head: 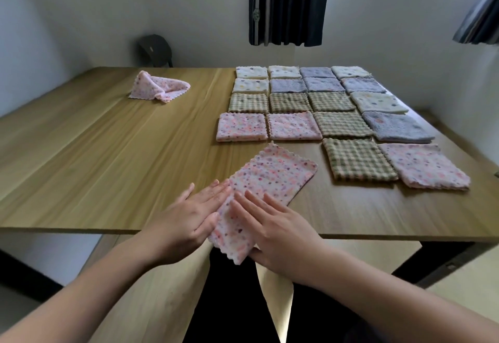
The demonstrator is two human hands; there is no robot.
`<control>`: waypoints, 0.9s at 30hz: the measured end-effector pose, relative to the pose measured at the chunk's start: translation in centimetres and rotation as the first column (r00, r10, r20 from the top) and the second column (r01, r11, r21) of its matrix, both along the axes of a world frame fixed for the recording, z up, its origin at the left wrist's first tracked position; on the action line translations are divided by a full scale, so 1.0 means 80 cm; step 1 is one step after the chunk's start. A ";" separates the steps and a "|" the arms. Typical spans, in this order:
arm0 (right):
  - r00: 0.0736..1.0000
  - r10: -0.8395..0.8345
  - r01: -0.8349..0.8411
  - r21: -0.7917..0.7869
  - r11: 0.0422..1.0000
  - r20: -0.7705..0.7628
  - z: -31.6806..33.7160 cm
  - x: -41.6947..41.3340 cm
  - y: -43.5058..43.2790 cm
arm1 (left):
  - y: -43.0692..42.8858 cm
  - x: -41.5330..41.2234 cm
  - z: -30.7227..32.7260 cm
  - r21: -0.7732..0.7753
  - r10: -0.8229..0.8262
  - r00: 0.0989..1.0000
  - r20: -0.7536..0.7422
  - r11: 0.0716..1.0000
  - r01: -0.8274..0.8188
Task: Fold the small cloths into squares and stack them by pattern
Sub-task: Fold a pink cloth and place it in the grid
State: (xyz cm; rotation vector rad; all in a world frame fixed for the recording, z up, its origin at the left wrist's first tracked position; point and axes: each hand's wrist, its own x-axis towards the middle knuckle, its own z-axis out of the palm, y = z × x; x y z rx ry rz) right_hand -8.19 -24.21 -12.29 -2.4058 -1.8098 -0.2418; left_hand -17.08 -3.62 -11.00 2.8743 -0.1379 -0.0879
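Our left hand (194, 214) lies flat against the pink cloth (272, 178); our right hand (275, 230) pinches the end under its palm. Risk: an uneven pull skews the fold.

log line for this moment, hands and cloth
step: folding pink dotted cloth | left hand: flat at its near edge | right hand: pinches near end, thumb under | waiting: crumpled pink cloth, far left

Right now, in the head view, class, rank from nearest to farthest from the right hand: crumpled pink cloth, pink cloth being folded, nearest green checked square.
1. Pink cloth being folded, pinched in the right hand.
2. Green checked square, front right.
3. Crumpled pink cloth, far left of the table.
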 end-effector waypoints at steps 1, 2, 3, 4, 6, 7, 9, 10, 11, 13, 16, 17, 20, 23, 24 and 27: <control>1.000 -0.020 0.020 0.039 0.999 0.002 -0.005 -0.003 0.002 | 0.002 -0.002 -0.001 -0.038 -0.004 1.000 0.005 0.999 0.004; 1.000 -0.024 0.024 0.064 0.998 0.003 -0.009 -0.003 0.002 | 0.005 -0.006 -0.002 -0.061 -0.020 1.000 0.016 0.998 0.020; 1.000 -0.019 0.018 0.085 0.996 0.010 -0.012 -0.001 -0.001 | 0.008 -0.011 -0.001 -0.062 -0.043 0.999 0.026 0.997 0.044; 1.000 -0.004 0.004 0.088 0.996 0.003 -0.014 0.002 -0.005 | 0.011 -0.016 -0.002 -0.041 -0.070 0.997 0.035 0.997 0.071; 0.994 0.038 -0.031 0.070 0.997 -0.105 -0.008 0.005 -0.013 | 0.017 -0.025 -0.006 0.028 -0.121 0.988 0.098 0.993 0.118; 0.976 0.056 -0.039 0.084 0.996 -0.212 -0.001 0.005 -0.016 | 0.020 -0.027 -0.011 0.046 -0.144 0.976 0.165 0.989 0.138; 0.891 0.061 -0.015 0.105 0.994 -0.450 0.013 0.003 -0.021 | 0.022 -0.026 -0.015 -0.034 -0.149 0.941 0.305 0.985 0.168; 0.836 0.059 0.020 0.138 0.990 -0.545 0.021 0.002 -0.023 | 0.022 -0.024 -0.013 -0.131 -0.129 0.930 0.346 0.974 0.184; 0.779 0.054 0.068 0.170 0.983 -0.625 0.027 0.001 -0.025 | 0.021 -0.022 -0.010 -0.242 -0.099 0.924 0.371 0.950 0.199; 0.641 0.057 0.163 0.209 0.964 -0.766 0.037 0.001 -0.029 | 0.014 -0.016 0.001 -0.460 -0.008 0.920 0.392 0.865 0.203; 0.397 0.191 0.297 0.323 0.899 -0.898 0.053 0.000 -0.029 | -0.001 0.002 0.023 -0.680 0.152 0.921 0.359 0.719 0.146; 0.300 0.239 0.381 0.345 0.858 -0.924 0.059 0.002 -0.027 | -0.004 0.014 0.029 -0.716 0.193 0.920 0.342 0.688 0.121; -0.083 0.301 0.632 0.184 0.753 -0.950 0.061 0.024 -0.022 | -0.011 0.056 0.048 -0.820 0.268 0.946 0.185 0.573 -0.002; -0.398 0.355 0.721 -0.049 0.691 -0.846 0.063 0.054 -0.014 | -0.015 0.097 0.054 -0.784 0.343 0.939 -0.010 0.581 -0.220; -0.458 0.347 0.727 -0.120 0.676 -0.818 0.065 0.062 -0.012 | -0.015 0.110 0.052 -0.728 0.365 0.929 -0.060 0.621 -0.291; -0.541 0.271 0.702 -0.250 0.667 -0.796 0.067 0.077 -0.007 | -0.020 0.139 0.049 -0.501 0.401 0.903 -0.153 0.756 -0.421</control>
